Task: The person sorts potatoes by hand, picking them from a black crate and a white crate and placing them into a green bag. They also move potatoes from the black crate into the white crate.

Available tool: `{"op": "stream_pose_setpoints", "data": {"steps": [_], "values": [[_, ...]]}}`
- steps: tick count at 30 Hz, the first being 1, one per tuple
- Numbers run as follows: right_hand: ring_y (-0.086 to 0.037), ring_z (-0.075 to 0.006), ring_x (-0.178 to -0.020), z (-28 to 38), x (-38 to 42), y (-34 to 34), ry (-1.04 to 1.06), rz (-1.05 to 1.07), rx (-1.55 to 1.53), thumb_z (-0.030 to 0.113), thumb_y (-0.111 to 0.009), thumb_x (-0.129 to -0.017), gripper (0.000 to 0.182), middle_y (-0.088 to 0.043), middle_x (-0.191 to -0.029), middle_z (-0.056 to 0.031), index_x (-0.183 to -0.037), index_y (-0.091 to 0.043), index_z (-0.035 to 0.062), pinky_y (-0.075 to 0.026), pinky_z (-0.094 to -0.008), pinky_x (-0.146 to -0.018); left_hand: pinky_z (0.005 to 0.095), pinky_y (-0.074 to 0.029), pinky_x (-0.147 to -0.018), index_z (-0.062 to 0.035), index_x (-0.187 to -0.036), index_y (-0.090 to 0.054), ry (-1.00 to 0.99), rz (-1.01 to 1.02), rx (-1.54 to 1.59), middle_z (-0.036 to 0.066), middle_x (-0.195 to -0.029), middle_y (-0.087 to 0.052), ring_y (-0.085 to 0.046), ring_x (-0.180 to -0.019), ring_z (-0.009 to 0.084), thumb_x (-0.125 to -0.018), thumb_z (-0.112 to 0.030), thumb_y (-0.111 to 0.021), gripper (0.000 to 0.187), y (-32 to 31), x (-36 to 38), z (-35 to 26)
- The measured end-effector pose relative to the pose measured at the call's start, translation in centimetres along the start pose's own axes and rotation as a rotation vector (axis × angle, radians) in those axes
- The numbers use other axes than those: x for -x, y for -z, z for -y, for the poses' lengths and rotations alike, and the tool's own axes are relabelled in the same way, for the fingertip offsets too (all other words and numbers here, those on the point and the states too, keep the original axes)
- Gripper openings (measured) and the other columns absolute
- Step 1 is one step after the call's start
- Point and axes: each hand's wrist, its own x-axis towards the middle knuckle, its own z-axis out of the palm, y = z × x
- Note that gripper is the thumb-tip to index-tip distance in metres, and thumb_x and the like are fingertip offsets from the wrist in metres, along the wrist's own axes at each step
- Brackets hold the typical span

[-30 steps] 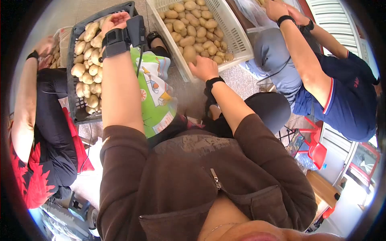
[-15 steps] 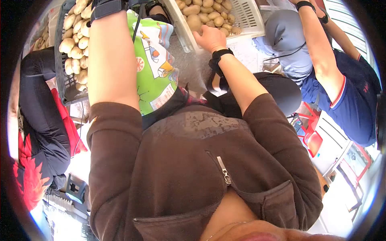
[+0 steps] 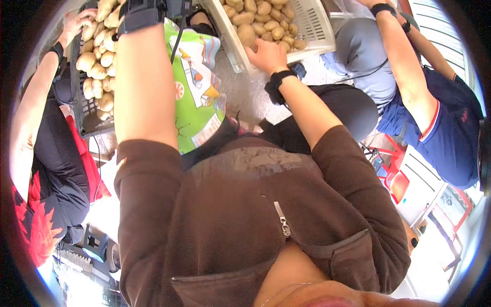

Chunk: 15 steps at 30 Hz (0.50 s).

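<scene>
My right hand rests palm down at the near corner of a white plastic crate that holds potatoes. Its thumb is apart from the fingers, which reach over the rim by the nearest potatoes; the tips are partly hidden. My left forearm stretches past the top edge, so only its black wrist strap shows and the hand is out of frame. Beside that arm on the left, a dark crate holds pale potatoes.
Green printed cloth hangs over my lap. At left, another person's hand is by the dark crate's potatoes. On the right, a person in a navy shirt reaches forward. A red chair stands behind them.
The other person's arm and hand have come into view at the left, by the dark crate. My right hand has shifted slightly down at the white crate's corner.
</scene>
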Motion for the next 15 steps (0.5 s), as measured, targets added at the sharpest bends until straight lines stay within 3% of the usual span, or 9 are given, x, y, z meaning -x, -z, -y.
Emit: {"op": "stream_pose_setpoints", "data": {"steps": [7, 10, 11, 14, 15], "values": [[-0.060, -0.0315, -0.076, -0.2, -0.2, 0.3, -0.017, 0.046, -0.089, 0.035, -0.053, -0.070, 0.029, -0.063, -0.076, -0.0154, -0.076, -0.064, 0.0083, -0.047, -0.0420, -0.067, 0.0332, -0.046, -0.054, -0.0041, -0.064, -0.049, -0.062, 0.023, -0.076, 0.006, -0.054, -0.052, -0.050, -0.052, 0.0175, -0.090, -0.017, -0.039, 0.030, -0.8, 2.0, 2.6], [-0.061, -0.0269, -0.078, -1.3, -1.5, -0.4, -0.057, 0.136, -0.257, 0.035, -0.055, -0.070, 0.031, -0.063, -0.077, -0.0142, -0.082, -0.060, 0.0064, -0.045, -0.0389, -0.070, 0.0329, -0.045, -0.054, -0.0049, -0.066, -0.049, -0.070, -0.022, -0.149, 0.005, -0.055, -0.051, -0.049, -0.051, 0.0170, -0.090, -0.019, -0.040, 0.030, -1.6, 2.9, 4.7], [-0.062, -0.0237, -0.076, -2.0, -2.7, -1.0, -0.010, 0.093, -0.406, 0.027, -0.058, -0.073, 0.025, -0.063, -0.078, -0.0111, -0.084, -0.059, 0.0045, -0.047, -0.0357, -0.066, 0.0315, -0.043, -0.054, -0.0058, -0.066, -0.049, -0.037, -0.090, -0.099, 0.004, -0.055, -0.050, -0.047, -0.052, 0.0170, -0.090, -0.019, -0.042, 0.028, -2.5, 3.8, 5.6], [-0.061, -0.0223, -0.074, -3.4, -6.7, 0.5, -0.558, 0.291, -1.180, 0.020, -0.058, -0.076, 0.019, -0.061, -0.080, -0.0077, -0.087, -0.057, 0.0045, -0.049, -0.0336, -0.061, 0.0295, -0.041, -0.055, -0.0071, -0.069, -0.047, 0.018, -0.024, -0.191, 0.003, -0.059, -0.047, -0.046, -0.056, 0.0157, -0.091, -0.019, -0.042, 0.025, -2.9, 5.2, 7.2], [-0.060, -0.0220, -0.073, -3.0, -7.5, 2.2, -0.583, 0.243, -1.155, 0.016, -0.056, -0.079, 0.016, -0.058, -0.083, -0.0063, -0.092, -0.055, 0.0063, -0.049, -0.0334, -0.056, 0.0292, -0.041, -0.055, -0.0074, -0.071, -0.046, 0.016, -0.012, -0.205, 0.003, -0.060, -0.047, -0.046, -0.057, 0.0157, -0.091, -0.019, -0.042, 0.023, -3.1, 5.3, 7.2]]}}
